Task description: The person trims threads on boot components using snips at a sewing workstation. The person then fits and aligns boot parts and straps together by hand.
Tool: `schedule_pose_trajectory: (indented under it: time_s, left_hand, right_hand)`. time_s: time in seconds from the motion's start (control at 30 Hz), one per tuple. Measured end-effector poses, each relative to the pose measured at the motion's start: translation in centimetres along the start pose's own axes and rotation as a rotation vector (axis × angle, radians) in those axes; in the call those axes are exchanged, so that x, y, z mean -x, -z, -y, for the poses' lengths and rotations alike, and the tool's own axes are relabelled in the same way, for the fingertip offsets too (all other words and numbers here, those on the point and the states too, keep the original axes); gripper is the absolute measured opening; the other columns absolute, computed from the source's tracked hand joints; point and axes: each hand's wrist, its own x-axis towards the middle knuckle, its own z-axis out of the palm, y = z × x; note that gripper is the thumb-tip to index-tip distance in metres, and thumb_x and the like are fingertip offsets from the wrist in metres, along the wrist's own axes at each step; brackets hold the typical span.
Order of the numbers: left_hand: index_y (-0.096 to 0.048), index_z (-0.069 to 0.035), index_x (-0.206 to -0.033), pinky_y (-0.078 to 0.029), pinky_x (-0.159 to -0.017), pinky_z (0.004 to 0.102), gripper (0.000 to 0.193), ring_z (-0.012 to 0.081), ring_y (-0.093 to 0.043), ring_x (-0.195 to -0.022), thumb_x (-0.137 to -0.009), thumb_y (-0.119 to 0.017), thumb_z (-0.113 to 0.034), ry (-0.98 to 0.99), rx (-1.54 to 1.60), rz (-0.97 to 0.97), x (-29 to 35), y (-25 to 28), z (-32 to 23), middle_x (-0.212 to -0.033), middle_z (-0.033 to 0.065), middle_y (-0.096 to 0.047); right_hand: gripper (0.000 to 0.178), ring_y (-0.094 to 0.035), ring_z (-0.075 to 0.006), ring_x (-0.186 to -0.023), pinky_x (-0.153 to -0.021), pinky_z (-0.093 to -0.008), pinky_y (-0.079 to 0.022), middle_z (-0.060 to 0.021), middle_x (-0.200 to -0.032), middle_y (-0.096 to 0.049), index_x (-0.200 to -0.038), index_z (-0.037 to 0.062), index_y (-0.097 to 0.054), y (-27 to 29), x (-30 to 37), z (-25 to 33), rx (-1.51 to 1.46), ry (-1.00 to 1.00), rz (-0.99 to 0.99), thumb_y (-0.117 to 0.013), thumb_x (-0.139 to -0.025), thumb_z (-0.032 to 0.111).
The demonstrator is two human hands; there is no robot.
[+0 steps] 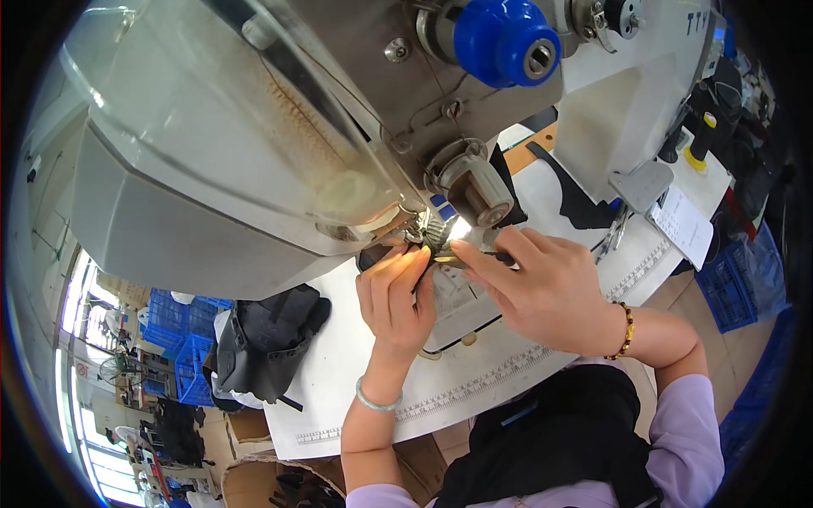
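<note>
Both hands meet at the lit stitching area under the head of a grey sewing machine (254,186). My left hand (394,296) is closed, its fingertips pressed on a small black piece of material (371,256) beside the needle area. Close on its right, my right hand (550,284) is closed round a slim, dark-ended tool (501,257). A brassy, shiny part shows between the two hands' fingertips; the tool's exact kind cannot be made out. Just above my right fingers sits a clear-covered round part (481,195) of the machine. The needle itself is hidden.
A black bag-like piece (271,339) lies at the table's left. Black cut strips (567,190), scissors-like metal tools (616,233) and a written card (682,224) lie right of the machine. A ruler strip (474,385) runs along the white table's front. Blue crates (728,288) stand beyond.
</note>
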Motion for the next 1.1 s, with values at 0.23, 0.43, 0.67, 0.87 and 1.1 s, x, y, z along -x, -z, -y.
schedule_pose_trajectory:
  time_s: [0.23,0.43,0.67,0.87,1.1]
  left_hand:
    - [-0.064,-0.003,-0.095,-0.044,-0.070,0.0300,0.026,0.0223,-0.062,-0.084,-0.070,-0.070,0.001,-0.027,-0.002,-0.035,0.0,-0.1,0.1,-0.091,0.0061,-0.060]
    - [-0.066,-0.001,-0.097,-0.045,-0.067,0.0303,0.029,0.0229,-0.061,-0.084,-0.069,-0.066,0.006,-0.102,-0.012,-0.036,0.2,-0.2,0.5,-0.092,0.0076,-0.061]
    - [-0.067,-0.001,-0.098,-0.045,-0.068,0.0312,0.033,0.0218,-0.059,-0.086,-0.066,-0.067,0.007,-0.162,0.040,-0.055,0.7,-0.4,1.0,-0.093,0.0065,-0.059]
    - [-0.067,-0.001,-0.096,-0.045,-0.069,0.0309,0.031,0.0210,-0.059,-0.084,-0.066,-0.068,0.006,-0.157,0.033,-0.022,0.3,-0.2,1.0,-0.091,0.0053,-0.059]
    - [-0.067,-0.001,-0.097,-0.046,-0.068,0.0306,0.030,0.0207,-0.058,-0.082,-0.067,-0.068,0.006,-0.138,0.067,-0.016,0.2,-0.2,1.6,-0.091,0.0049,-0.058]
  right_hand:
    - [0.037,-0.047,-0.0122,-0.059,-0.044,-0.0241,-0.037,-0.0022,-0.075,-0.045,-0.107,0.0051,-0.062,0.3,-0.6,2.4,0.382,0.093,0.091,-0.064,-0.072,0.014]
    - [0.037,-0.050,-0.0138,-0.064,-0.048,-0.0245,-0.041,-0.0035,-0.077,-0.046,-0.107,0.0013,-0.061,0.4,-0.9,2.3,0.357,0.088,0.112,-0.061,-0.071,0.011]
    - [0.035,-0.051,-0.0135,-0.058,-0.044,-0.0255,-0.041,-0.0027,-0.077,-0.049,-0.108,0.0082,-0.062,0.1,-0.3,1.0,0.219,0.060,0.091,-0.069,-0.076,0.020]
    - [0.035,-0.050,-0.0140,-0.056,-0.044,-0.0264,-0.040,-0.0018,-0.073,-0.047,-0.107,0.0089,-0.063,-0.1,-0.5,0.7,0.144,0.044,0.036,-0.070,-0.074,0.017]
    - [0.034,-0.050,-0.0133,-0.062,-0.045,-0.0234,-0.039,-0.0055,-0.081,-0.052,-0.105,0.0008,-0.061,-0.1,-0.7,0.6,0.137,0.070,0.084,-0.063,-0.074,0.014]
